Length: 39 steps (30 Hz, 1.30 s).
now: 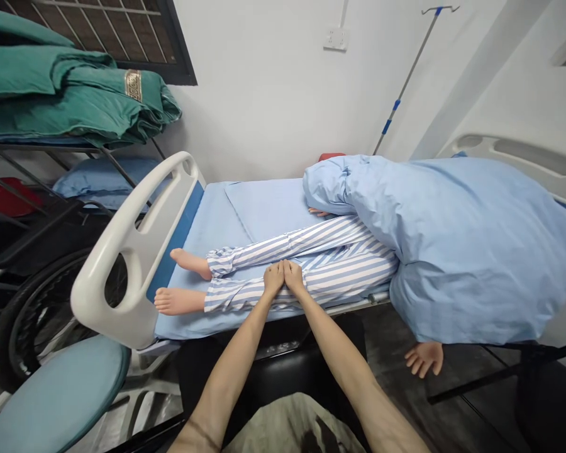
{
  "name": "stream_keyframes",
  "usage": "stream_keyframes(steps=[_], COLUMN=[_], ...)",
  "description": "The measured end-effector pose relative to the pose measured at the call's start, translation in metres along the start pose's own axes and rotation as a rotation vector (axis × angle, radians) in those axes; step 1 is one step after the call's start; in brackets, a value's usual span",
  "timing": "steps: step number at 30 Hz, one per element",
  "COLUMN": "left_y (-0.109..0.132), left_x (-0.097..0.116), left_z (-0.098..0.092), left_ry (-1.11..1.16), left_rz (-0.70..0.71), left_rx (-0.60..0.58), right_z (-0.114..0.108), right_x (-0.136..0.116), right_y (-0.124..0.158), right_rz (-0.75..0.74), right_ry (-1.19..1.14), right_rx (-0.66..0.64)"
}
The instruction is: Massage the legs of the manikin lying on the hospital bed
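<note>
My left hand (274, 277) and my right hand (293, 275) rest side by side, closed into fists, thumbs next to each other. Both lie at the near leg of a manikin (179, 301) in blue-and-white striped trousers (349, 274), around the knee. No cloth is seen bunched in either fist, though the curled fingertips are hidden. The manikin lies on its back on a bed with a light blue sheet (259, 204), bare feet to the left. A light blue quilt (466, 239) covers its upper body and head. One manikin hand (424, 359) hangs out below the quilt.
A pale footboard (136, 245) closes the bed's left end, a headboard (519, 154) its right. At left stand a wheelchair (28, 314), a round stool (61, 393) and a rack with green bedding (89, 100). Behind the bed rises a drip pole (408, 82).
</note>
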<state>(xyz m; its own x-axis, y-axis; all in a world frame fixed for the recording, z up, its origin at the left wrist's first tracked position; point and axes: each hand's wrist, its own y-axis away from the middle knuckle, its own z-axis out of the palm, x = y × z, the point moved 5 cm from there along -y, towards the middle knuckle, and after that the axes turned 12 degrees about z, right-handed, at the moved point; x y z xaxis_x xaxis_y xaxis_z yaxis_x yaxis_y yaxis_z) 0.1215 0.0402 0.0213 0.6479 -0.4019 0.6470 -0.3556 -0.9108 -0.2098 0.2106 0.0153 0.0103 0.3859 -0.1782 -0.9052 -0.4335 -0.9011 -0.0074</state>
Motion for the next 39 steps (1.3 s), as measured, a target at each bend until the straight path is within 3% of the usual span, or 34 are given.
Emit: stream_keyframes(steps=[8, 12, 15, 19, 22, 30, 35, 39], left_y=[0.007, 0.022, 0.030, 0.026, 0.020, 0.018, 0.017, 0.020], left_x=[-0.005, -0.012, -0.017, -0.021, -0.023, -0.026, -0.017, -0.013], left_z=[0.001, -0.004, -0.011, -0.015, -0.015, -0.012, -0.011, -0.015], left_ry=[-0.032, -0.036, 0.083, 0.309, 0.359, 0.295, 0.228, 0.180], left_rz=[-0.011, -0.040, -0.035, -0.083, -0.114, -0.061, 0.006, -0.008], left_rx=[-0.028, 0.099, 0.184, 0.304, 0.363, 0.240, 0.154, 0.180], right_z=[-0.015, -0.004, 0.003, 0.006, 0.008, 0.010, -0.014, -0.021], right_x=[-0.025, -0.013, -0.008, -0.013, -0.014, -0.020, -0.050, -0.036], right_y=[0.000, 0.020, 0.031, 0.033, 0.037, 0.054, 0.026, 0.009], right_rz=[-0.069, -0.046, -0.074, -0.123, -0.098, 0.007, -0.089, -0.040], right_ry=[0.097, 0.252, 0.349, 0.368, 0.291, -0.026, -0.037, 0.040], right_rx=[0.029, 0.096, 0.121, 0.069, 0.050, -0.023, -0.090, -0.038])
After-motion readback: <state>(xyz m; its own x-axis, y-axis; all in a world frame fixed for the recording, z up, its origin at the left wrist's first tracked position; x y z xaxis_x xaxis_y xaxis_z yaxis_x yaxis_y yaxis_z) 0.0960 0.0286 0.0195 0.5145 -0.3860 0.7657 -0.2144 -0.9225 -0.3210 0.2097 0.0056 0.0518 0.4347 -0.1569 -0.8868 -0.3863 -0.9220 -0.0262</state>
